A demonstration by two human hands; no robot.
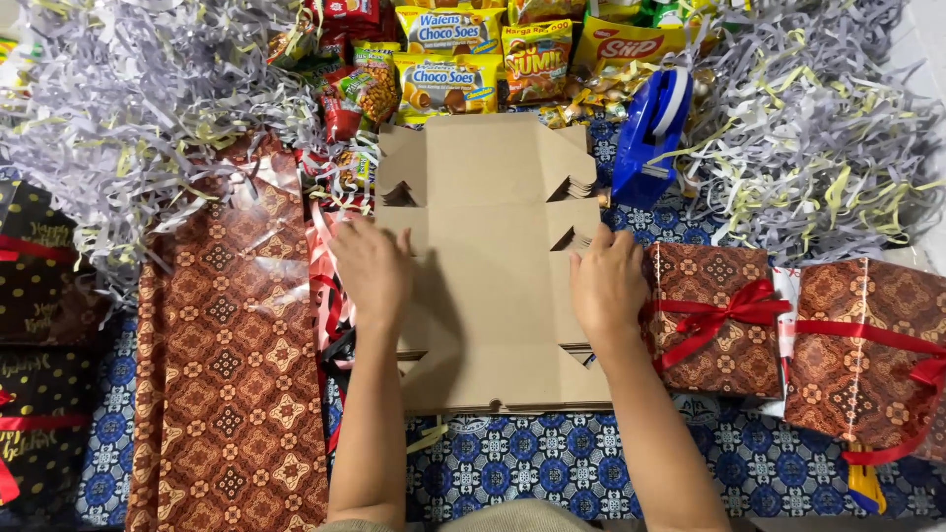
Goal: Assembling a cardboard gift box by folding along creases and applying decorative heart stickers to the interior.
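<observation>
A stack of flat, unfolded brown cardboard box blanks (493, 197) lies in the middle on a blue patterned cloth (552, 463). My left hand (372, 268) rests palm down on the stack's left edge. My right hand (606, 284) grips the stack's right edge, fingers curled over the flap notches. Both forearms reach in from the bottom of the view.
Brown batik wrapping paper (227, 374) lies at left. Two wrapped gifts with red ribbons (714, 315) (867, 345) sit at right. A blue tape dispenser (650, 133), snack packets (453, 59) and heaps of shredded paper (128, 108) fill the back. Black gift boxes (39, 296) line the left edge.
</observation>
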